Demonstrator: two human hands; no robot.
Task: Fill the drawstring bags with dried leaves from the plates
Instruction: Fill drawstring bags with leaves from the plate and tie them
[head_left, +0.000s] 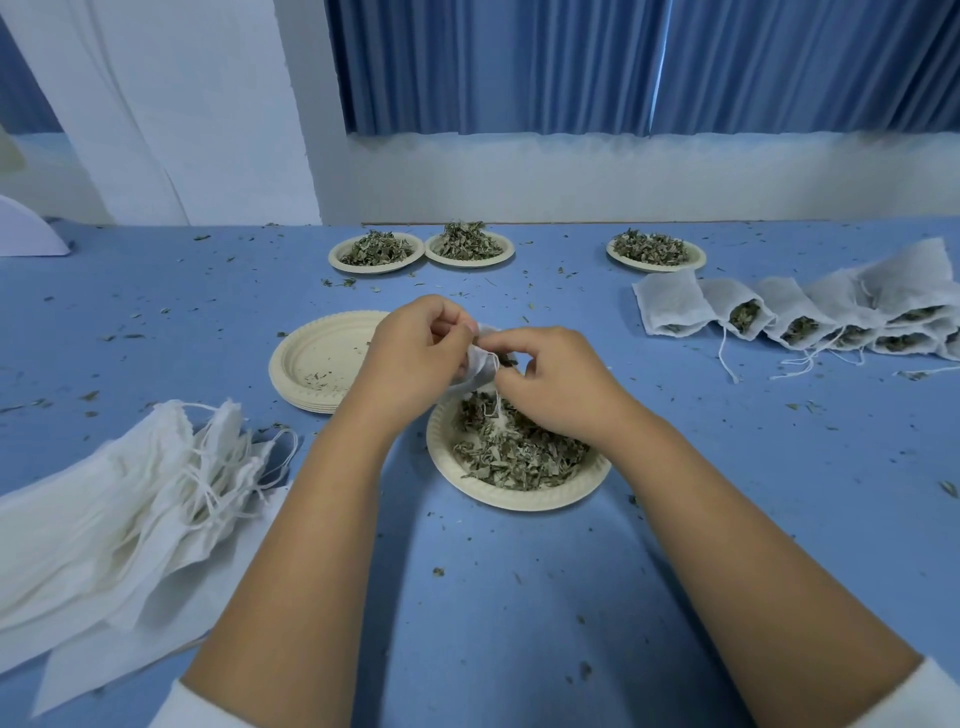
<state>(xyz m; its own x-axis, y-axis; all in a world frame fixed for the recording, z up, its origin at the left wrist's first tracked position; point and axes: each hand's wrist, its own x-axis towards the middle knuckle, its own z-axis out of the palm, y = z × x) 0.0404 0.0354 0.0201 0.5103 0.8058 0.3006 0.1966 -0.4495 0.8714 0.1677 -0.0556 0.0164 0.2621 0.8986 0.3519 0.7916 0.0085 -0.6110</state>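
Observation:
My left hand (415, 348) and my right hand (550, 379) both pinch a small white drawstring bag (480, 366) held just above a cream paper plate (519, 499). That plate carries a heap of dried leaves (514, 447). The bag's string (496, 402) dangles down onto the leaves. Most of the bag is hidden behind my fingers. A pile of empty white drawstring bags (119, 509) lies at the near left. A row of filled bags (810, 312) lies on its side at the right.
A stack of empty cream plates (311, 358) sits left of my hands. Three more plates of leaves (376, 252) (470, 247) (655, 252) stand along the far edge by the white wall. Leaf crumbs are scattered over the blue table (727, 493).

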